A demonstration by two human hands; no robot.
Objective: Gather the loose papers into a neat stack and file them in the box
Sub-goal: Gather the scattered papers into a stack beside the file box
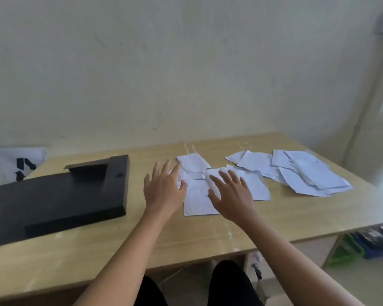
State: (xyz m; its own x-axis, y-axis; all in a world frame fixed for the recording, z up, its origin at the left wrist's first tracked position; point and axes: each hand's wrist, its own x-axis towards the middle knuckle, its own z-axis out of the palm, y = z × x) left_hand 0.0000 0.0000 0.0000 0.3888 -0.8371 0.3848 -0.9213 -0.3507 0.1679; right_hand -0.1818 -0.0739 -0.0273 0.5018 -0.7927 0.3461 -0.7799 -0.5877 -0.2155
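Observation:
Loose white papers lie scattered over the right half of the wooden table [186, 237]. One overlapping cluster [197, 202] sits at the middle, and a bigger spread [305, 173] lies further right. A flat black box [53, 195] rests on the table's left side. My left hand [164, 188] hovers with spread fingers at the left edge of the middle cluster. My right hand [230, 195] reaches over the same cluster, fingers apart. Neither hand holds a sheet.
A white bag with dark marks [20, 164] sits behind the table at the far left. Green and blue trays [363, 246] stand low at the right, below the tabletop. The pale wall [186, 74] runs along the table's far edge.

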